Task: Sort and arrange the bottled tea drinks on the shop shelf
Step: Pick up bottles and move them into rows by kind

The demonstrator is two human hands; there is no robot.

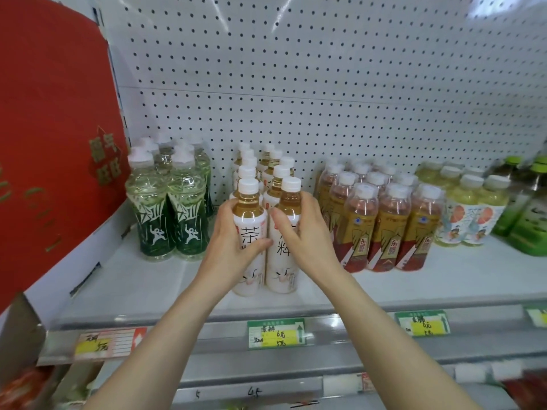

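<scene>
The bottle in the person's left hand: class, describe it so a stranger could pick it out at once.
On the white shelf below the pegboard, find the white-labelled tea bottles between the green-labelled group and the gold-labelled group. It is the front-left bottle, gripped by the left hand; the right hand holds its neighbour.

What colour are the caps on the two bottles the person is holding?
White: the caps on both held bottles, seen in the head view.
</scene>
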